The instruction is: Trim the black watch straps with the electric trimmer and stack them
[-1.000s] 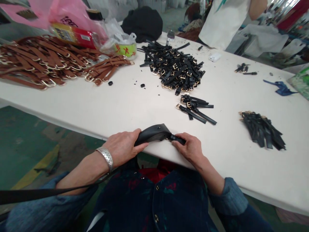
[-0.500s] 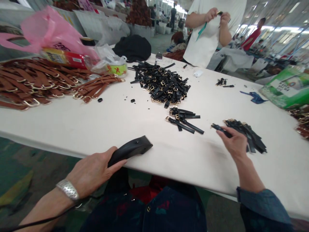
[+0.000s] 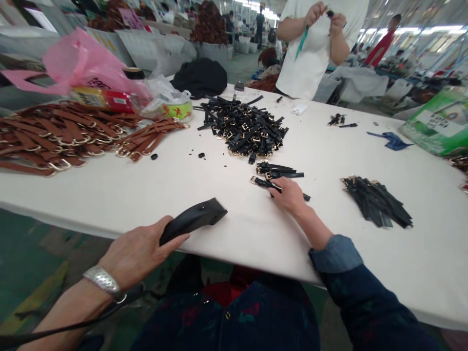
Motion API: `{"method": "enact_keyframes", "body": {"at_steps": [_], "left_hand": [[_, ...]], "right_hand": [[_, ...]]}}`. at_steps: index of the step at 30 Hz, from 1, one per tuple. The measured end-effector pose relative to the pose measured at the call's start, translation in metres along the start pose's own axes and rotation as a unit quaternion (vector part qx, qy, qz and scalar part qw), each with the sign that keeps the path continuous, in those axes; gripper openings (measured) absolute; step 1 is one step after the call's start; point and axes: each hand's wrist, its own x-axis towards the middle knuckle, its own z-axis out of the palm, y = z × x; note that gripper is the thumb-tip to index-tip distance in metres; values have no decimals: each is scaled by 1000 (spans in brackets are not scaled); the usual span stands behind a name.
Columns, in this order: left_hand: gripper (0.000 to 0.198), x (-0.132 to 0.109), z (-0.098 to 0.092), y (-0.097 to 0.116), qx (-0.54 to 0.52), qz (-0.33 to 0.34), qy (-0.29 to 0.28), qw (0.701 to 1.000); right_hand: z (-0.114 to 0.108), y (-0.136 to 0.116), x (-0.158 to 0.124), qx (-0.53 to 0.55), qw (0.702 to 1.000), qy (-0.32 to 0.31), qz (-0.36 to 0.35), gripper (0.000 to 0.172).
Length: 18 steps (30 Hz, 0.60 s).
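Note:
My left hand (image 3: 141,251) is closed round the handle of a black corded tool (image 3: 193,219) that rests on the near edge of the white table (image 3: 153,195). My right hand (image 3: 288,195) reaches forward onto a few loose black buckle straps (image 3: 278,175) and its fingers pinch one of them. A large heap of black buckle straps (image 3: 244,127) lies just beyond. A separate bundle of black straps (image 3: 376,201) lies to the right of my right hand.
Brown straps with gold rings (image 3: 69,136) are piled at the left, beside a pink bag (image 3: 84,63) and a tape roll (image 3: 178,109). A person in a white top (image 3: 314,44) stands at the far side. A green box (image 3: 438,122) sits at the right.
My right hand let go of a strap at the tool, carried it to the bundle on the right, then moved left to the loose straps. The left hand keeps holding the tool.

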Motion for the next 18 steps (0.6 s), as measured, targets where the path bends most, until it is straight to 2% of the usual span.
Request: {"method": "enact_keyframes", "body": {"at_steps": [3,7,14,18], "left_hand": [[54,-3,3,2,-3,-1,-3,1000],[56,-6,8,3,-8,3,-3,1000],[55,-11,1,17,11,32,0,999],[54,-8,0,36,34,65,-6,997]], "right_hand": [[11,-20,13,13,1000,-22,-16,32],[13,-30,11,20,999,-39,-25,28],[23,-50,-51,154,982,-98,-53,18],[31,-55,-74,180,980,-71,-49,18]]}}
